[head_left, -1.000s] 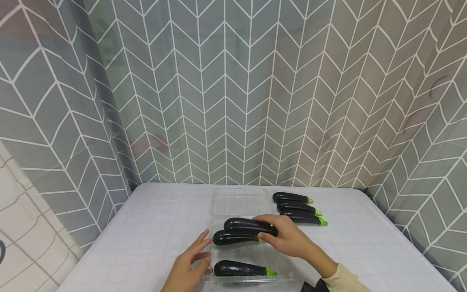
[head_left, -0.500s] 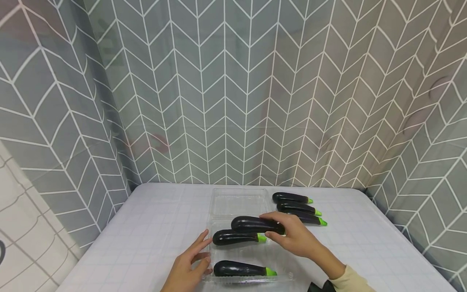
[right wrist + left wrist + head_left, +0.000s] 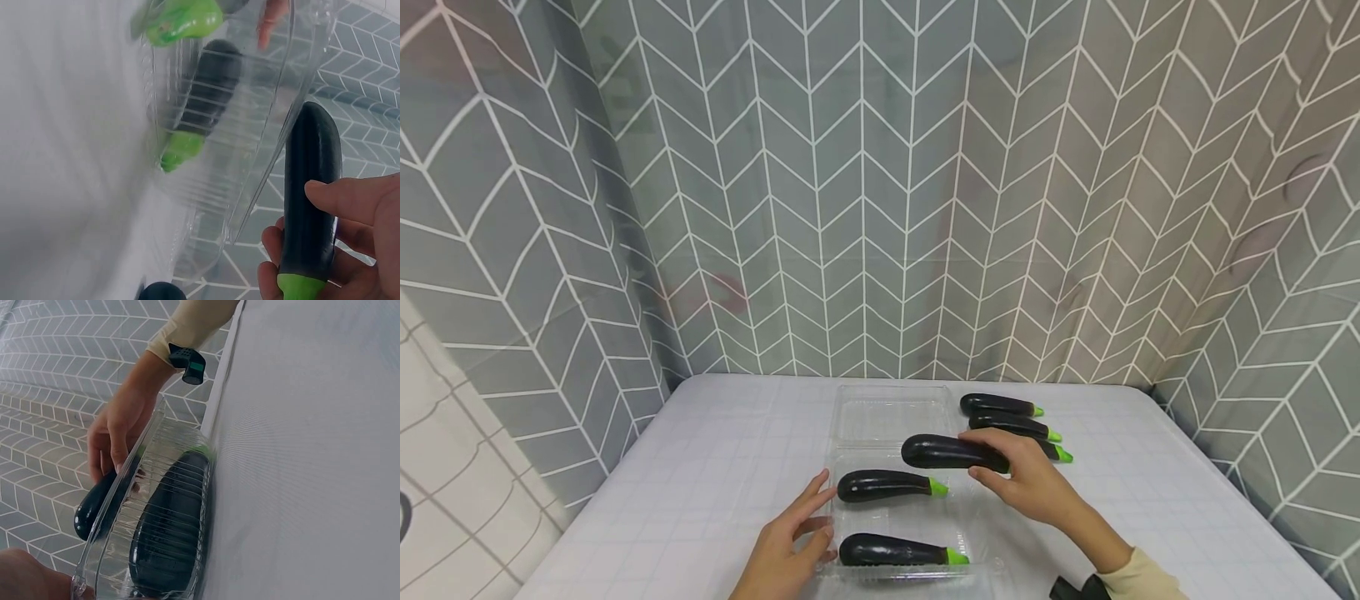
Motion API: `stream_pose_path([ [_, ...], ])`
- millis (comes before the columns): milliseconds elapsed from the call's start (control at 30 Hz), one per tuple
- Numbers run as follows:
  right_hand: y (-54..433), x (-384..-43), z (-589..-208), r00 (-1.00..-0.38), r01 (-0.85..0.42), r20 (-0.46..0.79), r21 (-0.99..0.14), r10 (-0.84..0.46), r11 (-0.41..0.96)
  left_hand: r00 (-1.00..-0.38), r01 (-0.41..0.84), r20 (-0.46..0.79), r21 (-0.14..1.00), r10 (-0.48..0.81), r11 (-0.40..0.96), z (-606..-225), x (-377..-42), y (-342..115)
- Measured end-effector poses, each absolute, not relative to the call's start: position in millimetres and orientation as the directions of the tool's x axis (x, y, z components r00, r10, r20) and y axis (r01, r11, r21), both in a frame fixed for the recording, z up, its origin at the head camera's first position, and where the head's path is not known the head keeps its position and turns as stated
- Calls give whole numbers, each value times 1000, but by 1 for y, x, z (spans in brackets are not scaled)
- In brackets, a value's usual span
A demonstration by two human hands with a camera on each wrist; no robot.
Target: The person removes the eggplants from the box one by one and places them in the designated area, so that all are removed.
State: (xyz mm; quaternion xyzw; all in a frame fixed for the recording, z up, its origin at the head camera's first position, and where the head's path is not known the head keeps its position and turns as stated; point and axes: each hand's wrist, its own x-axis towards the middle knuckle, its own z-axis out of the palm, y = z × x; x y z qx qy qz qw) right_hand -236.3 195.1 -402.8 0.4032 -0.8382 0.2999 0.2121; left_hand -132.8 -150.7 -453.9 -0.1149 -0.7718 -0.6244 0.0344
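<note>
An eggplant (image 3: 311,187) with a green cap is gripped by my right hand (image 3: 1026,475), thumb on one side and fingers round the other. It is raised above the right part of a clear plastic clamshell box (image 3: 910,521). Inside the box lie two more eggplants, one in the middle (image 3: 883,486) and one along the near wall (image 3: 891,550), both with green ends to the right. My left hand (image 3: 790,542) rests at the box's left wall, fingers spread and touching it. In the left wrist view the near eggplant (image 3: 172,519) shows through the ribbed wall.
Several dark eggplants lie to the right of the box, including a far one (image 3: 998,405) and one just nearer (image 3: 1013,425). The clear lid (image 3: 891,417) is folded back behind the box. A white cloth covers the table (image 3: 722,467); a patterned curtain (image 3: 880,208) hangs behind.
My right hand has lifted the eggplant off the middle one and carried it up and to the right. The left hand and the box stay in place.
</note>
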Motion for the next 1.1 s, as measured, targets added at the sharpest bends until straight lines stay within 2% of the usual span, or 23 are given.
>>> stream_pose_path([
  [567,215,-242,-404,-649,-743,578,-340,-495,577,-972,217,197,960,126,178,-455,-134,-151],
  [967,229,-247,-408,-665,-720,589,-344,-459,602,-976,198,176,964,131,178,-454,-133,-151],
  [1100,232,-249,-407,-653,-727,602,-328,-459,603,-974,205,186,966,128,160,-455,-133,-151],
])
